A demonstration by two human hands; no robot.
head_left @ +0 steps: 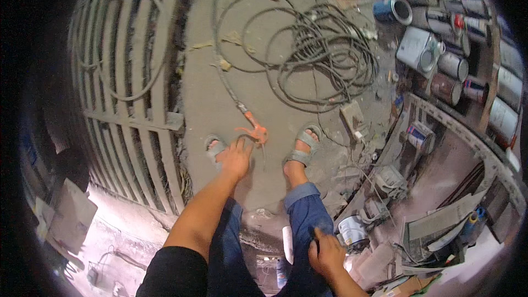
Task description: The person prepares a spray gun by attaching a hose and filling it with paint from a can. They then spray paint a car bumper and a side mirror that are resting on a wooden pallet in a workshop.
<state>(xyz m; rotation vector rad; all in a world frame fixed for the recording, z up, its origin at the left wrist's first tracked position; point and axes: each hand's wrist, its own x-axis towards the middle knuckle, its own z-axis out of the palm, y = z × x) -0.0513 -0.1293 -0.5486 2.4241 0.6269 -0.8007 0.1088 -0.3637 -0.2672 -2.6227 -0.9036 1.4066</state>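
Head: left fingers (241,144) loose beside blowgun (258,132), right fingers (325,240) curled, hold unclear, cans (420,136) labelled.

Dusty floor (201,96); slatted panel (132,120)

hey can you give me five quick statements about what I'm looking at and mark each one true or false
1. Your left hand is right by the orange trigger gun. True.
2. Your feet are bare. False: you're wearing sandals.
3. A large dark coil of hose lies on the floor. True.
4. Stacked cans stand left of the coil. False: a slatted frame is there.
5. Your right hand is on the trigger gun. False: it's by your right leg.
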